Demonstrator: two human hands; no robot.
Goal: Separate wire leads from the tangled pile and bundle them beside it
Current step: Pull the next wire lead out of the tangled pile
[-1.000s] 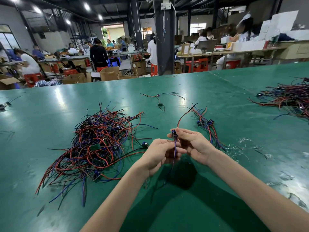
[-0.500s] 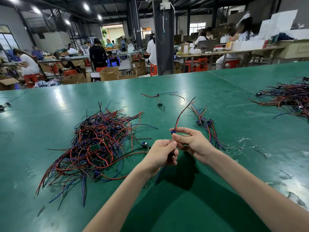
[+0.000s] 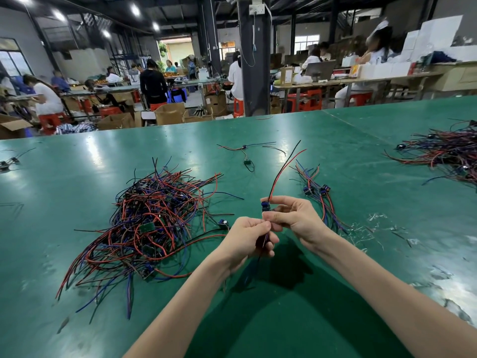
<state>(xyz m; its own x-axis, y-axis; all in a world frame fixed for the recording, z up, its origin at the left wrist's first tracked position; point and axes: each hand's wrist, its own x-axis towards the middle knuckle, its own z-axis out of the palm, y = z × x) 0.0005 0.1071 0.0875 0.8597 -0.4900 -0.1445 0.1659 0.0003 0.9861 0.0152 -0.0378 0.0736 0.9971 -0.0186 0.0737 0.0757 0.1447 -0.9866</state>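
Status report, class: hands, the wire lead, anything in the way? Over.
Left hand and right hand both pinch one wire lead, held up. Tangled pile to the left, small bundle to the right. Nothing blocking.

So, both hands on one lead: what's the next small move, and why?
Probably carry the lead right and lay it along the small bundle. The left hand and right hand both pinch it, and it looks free of the tangled pile.
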